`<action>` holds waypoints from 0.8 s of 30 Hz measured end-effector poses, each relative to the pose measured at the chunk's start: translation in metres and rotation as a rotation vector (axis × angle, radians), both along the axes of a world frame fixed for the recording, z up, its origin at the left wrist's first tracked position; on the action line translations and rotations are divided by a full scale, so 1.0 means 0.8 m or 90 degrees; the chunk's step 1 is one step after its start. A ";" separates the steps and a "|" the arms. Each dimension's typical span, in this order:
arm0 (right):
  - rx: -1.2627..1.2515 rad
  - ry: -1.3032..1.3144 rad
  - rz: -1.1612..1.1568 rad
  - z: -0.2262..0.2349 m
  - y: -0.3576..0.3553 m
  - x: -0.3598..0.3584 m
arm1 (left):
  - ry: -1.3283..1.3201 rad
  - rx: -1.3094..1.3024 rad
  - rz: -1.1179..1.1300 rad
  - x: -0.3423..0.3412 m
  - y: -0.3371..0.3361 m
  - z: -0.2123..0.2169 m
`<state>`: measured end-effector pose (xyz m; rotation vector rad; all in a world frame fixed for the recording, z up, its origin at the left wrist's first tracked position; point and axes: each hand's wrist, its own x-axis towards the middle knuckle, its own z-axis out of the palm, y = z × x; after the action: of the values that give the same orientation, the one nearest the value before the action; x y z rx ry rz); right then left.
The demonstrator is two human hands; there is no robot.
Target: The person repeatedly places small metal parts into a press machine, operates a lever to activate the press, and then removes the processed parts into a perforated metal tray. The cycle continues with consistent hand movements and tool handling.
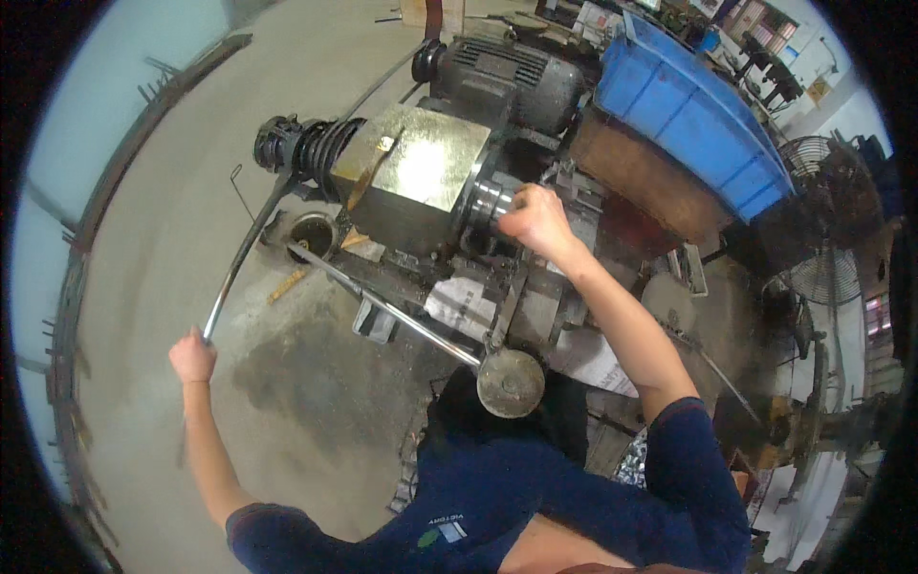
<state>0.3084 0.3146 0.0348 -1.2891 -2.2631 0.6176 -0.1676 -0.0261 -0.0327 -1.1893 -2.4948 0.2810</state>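
Note:
My left hand (194, 359) is closed around the lower end of a long metal lever (229, 282), which runs up to the ribbed dark spindle end (325, 148) of a small lathe-like machine. Out over the machine, my right hand (540, 222) has its fingers closed on a shiny round metal part (489, 203). That part sits at the dark round chuck on the right side of the headstock (430, 158). The fingertips are partly hidden behind the hand. A narrow brown tool (371, 177) lies across the bright headstock top.
Behind the headstock stands a finned electric motor (507, 81). A second metal rod (411, 320) leads to a round metal disc (512, 383) before my body. A round pot (313, 234) is below the spindle. A blue bin (684, 115) and fan (827, 277) stand right.

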 end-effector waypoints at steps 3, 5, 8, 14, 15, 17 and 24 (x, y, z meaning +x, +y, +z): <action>-0.019 -0.038 -0.008 -0.001 -0.001 0.005 | 0.009 -0.022 -0.025 -0.025 0.015 -0.008; -0.034 -0.046 -0.003 0.003 -0.003 0.009 | 0.000 -0.026 -0.018 -0.026 0.021 -0.005; 0.061 0.008 0.053 0.009 -0.024 0.029 | -0.074 -0.026 0.058 -0.022 0.023 -0.005; 0.174 0.151 -0.002 0.012 -0.072 0.194 | -0.270 0.722 -0.232 0.120 0.107 -0.071; 0.178 0.106 -0.049 0.009 -0.082 0.228 | -0.417 0.542 -0.078 0.131 0.117 -0.109; 0.184 0.048 -0.102 -0.006 -0.092 0.284 | -0.746 0.200 0.040 0.113 0.119 -0.225; 0.017 -0.047 -0.410 -0.041 -0.193 0.487 | -0.246 -0.269 -0.278 0.222 0.202 -0.207</action>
<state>0.6983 0.1598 0.0021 -1.9163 -1.7370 0.3020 0.0102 0.1356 -0.1981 -2.0931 -2.4578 0.5142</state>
